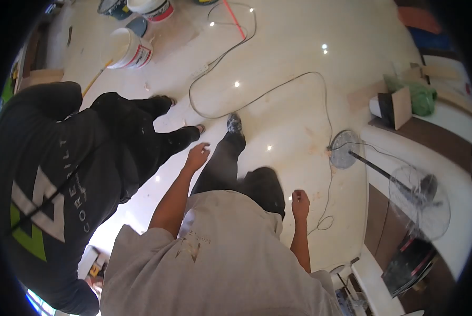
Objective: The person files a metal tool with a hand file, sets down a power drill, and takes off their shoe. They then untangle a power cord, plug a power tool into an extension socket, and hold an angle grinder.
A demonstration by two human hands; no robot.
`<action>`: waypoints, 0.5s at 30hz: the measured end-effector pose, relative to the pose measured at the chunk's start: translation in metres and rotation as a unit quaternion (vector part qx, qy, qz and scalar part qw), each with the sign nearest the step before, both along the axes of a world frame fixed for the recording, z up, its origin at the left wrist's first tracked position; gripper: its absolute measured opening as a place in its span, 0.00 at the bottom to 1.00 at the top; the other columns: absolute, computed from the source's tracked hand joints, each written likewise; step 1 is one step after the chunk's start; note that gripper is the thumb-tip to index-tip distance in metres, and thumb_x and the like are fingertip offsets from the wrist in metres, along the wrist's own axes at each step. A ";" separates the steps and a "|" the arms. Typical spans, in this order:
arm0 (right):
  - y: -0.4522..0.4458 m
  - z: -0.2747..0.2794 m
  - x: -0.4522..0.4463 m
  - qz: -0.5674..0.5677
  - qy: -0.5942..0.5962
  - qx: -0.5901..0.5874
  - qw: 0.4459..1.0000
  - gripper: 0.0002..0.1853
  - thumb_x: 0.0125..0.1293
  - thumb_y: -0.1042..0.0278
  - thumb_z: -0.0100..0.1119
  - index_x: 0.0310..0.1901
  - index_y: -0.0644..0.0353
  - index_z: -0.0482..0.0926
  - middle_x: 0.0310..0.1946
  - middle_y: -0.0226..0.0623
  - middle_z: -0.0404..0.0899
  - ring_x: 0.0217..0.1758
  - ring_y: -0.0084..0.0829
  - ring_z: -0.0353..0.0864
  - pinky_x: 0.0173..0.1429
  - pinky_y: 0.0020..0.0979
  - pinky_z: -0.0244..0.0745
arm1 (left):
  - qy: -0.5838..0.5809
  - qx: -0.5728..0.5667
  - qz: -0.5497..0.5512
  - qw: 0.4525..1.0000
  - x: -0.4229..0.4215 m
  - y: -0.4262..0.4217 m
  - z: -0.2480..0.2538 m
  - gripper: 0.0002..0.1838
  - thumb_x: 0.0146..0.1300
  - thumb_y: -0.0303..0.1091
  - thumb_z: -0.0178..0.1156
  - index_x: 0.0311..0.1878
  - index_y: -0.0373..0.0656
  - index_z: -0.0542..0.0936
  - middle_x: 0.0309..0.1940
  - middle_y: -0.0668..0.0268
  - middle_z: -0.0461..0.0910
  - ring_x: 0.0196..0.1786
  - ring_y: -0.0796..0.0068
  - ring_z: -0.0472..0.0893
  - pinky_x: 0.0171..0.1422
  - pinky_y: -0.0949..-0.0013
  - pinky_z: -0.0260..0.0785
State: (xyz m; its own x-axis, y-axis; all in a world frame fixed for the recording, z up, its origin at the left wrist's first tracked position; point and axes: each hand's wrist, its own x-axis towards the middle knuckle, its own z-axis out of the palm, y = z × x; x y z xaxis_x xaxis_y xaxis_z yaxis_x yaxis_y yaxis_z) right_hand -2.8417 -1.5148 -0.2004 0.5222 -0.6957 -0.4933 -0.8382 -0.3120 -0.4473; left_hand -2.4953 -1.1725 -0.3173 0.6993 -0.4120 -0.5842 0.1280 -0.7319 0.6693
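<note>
My left hand (198, 156) hangs beside my left leg, its fingers loosely bent and apart, with nothing seen in it. Over on the other side, my right hand (300, 204) hangs clear of my body with half-curled fingers; no object shows in it. Neither hand touches anything. Below my left hand is the pale, smudged floor (278, 121), and a dark shoe (235, 124) marked with white stands just beyond it. The black cable (328, 205) on the floor lies nearest to my right hand.
A co-worker in a dark printed shirt (62, 179) stands close on the left. White buckets (135, 55) stand ahead. The cable loops across the floor to a pedestal fan (346, 149) on the right. Boards and a green bag (423, 100) lie along the right side.
</note>
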 end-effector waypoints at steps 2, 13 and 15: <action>-0.027 0.014 0.062 0.041 -0.007 0.001 0.999 0.10 0.75 0.69 0.60 0.52 0.65 0.83 0.44 0.47 0.85 0.42 0.42 0.87 0.49 0.40 0.81 | -0.001 -0.011 -0.007 1.000 0.027 -0.039 0.000 0.18 0.66 0.36 0.64 0.58 0.44 0.86 0.47 0.49 0.88 0.50 0.51 0.87 0.59 0.55 0.78; -0.144 -0.183 0.336 0.326 -0.095 0.132 0.931 0.08 0.74 0.68 0.63 0.50 0.59 0.80 0.44 0.46 0.82 0.46 0.51 0.84 0.50 0.45 0.81 | -0.037 0.136 -0.056 0.988 0.202 -0.172 -0.242 0.19 0.67 0.37 0.64 0.59 0.46 0.86 0.46 0.47 0.87 0.53 0.45 0.85 0.63 0.51 0.76; -0.153 -0.224 0.362 0.383 -0.082 0.146 0.908 0.09 0.73 0.68 0.64 0.51 0.58 0.79 0.43 0.44 0.82 0.47 0.49 0.84 0.50 0.47 0.81 | -0.063 0.135 -0.034 0.988 0.233 -0.198 -0.282 0.19 0.68 0.39 0.64 0.60 0.47 0.86 0.46 0.49 0.87 0.53 0.48 0.85 0.63 0.53 0.76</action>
